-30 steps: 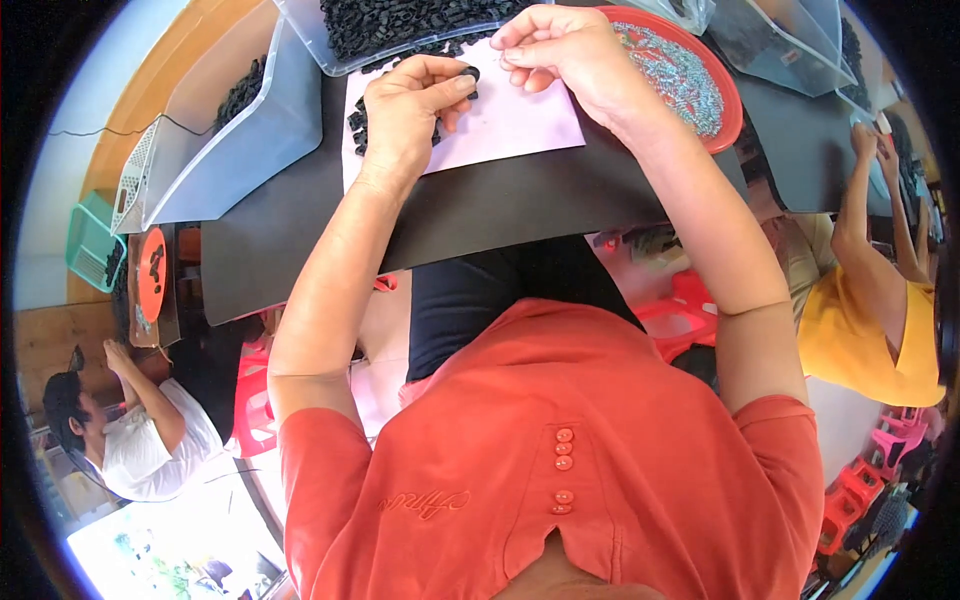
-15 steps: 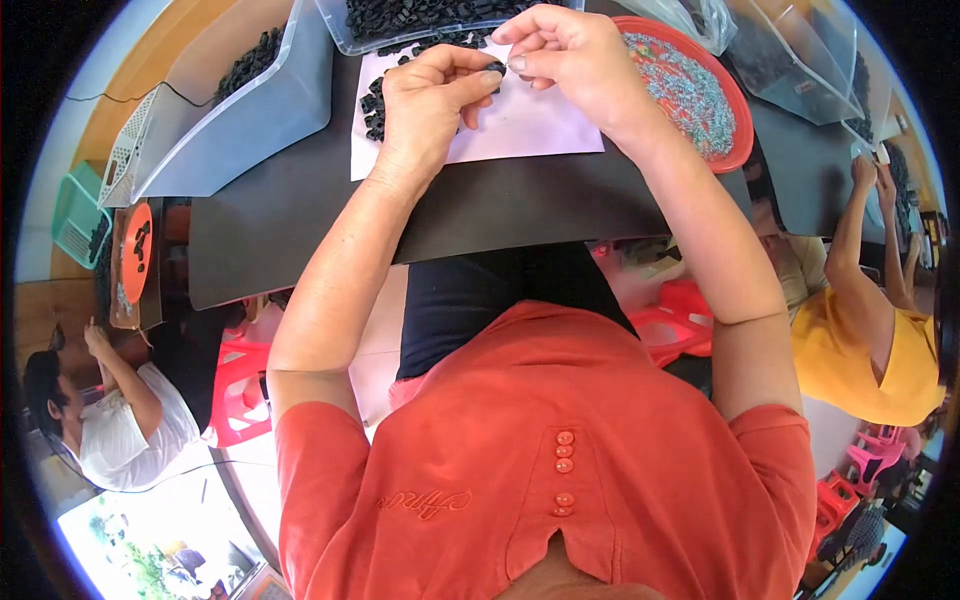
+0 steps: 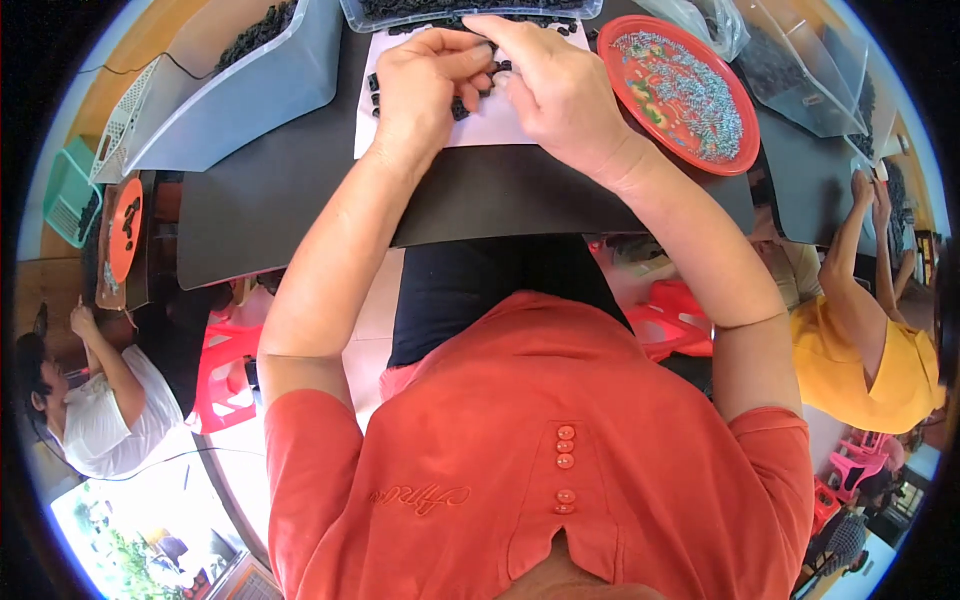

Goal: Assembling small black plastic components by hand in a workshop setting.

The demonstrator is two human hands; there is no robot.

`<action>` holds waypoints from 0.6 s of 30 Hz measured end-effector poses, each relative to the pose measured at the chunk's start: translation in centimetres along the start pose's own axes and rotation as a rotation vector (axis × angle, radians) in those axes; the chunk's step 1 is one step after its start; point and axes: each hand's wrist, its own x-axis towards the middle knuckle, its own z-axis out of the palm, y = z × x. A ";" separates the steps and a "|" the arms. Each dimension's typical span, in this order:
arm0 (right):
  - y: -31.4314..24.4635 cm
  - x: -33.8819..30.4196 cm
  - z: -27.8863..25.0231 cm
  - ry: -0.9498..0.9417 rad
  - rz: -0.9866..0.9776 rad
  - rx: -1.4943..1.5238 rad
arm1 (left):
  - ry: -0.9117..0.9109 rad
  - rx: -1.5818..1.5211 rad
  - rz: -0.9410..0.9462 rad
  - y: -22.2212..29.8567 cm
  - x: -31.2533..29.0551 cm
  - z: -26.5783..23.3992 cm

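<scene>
My left hand [image 3: 425, 88] is over the white sheet [image 3: 490, 132], fingers curled and thumb pressed to the index finger. What it pinches, if anything, is hidden. Beside it my right hand [image 3: 560, 85] reaches across the sheet with index finger stretched out and thumb apart. Nothing shows between that finger and thumb. Small black parts [image 3: 460, 108] lie on the sheet under and around both hands. Just beyond the fingers stands a clear bin [image 3: 585, 12] full of the same black parts.
A red round tray [image 3: 618, 85] with many small bluish pieces [image 3: 705, 110] sits at the right on the dark table [image 3: 290, 200]. Large translucent bins [image 3: 245, 115] stand left and right. People work at both sides, one in white [image 3: 125, 415], one in yellow [image 3: 850, 350].
The two hands were pinched together around a small black part. My right hand has come away from it and turned down over the sheet. The view has shifted slightly.
</scene>
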 end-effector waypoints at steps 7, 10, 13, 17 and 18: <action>5.7 1.7 -0.5 -0.203 0.267 -0.077 | 0.065 -0.183 0.012 0.3 1.8 -2.6; 5.0 1.4 0.6 -0.463 0.344 -0.305 | 0.063 -0.194 -0.024 0.6 1.4 -2.2; 5.0 0.6 1.6 -0.493 0.349 -0.391 | 0.036 -0.209 -0.056 0.5 1.5 -2.2; 6.0 -0.2 2.6 -0.453 0.299 -0.353 | 0.009 -0.196 -0.058 0.3 1.4 -2.1; 5.9 -0.3 2.8 -0.495 0.286 -0.348 | 0.022 -0.190 -0.079 0.2 1.4 -2.0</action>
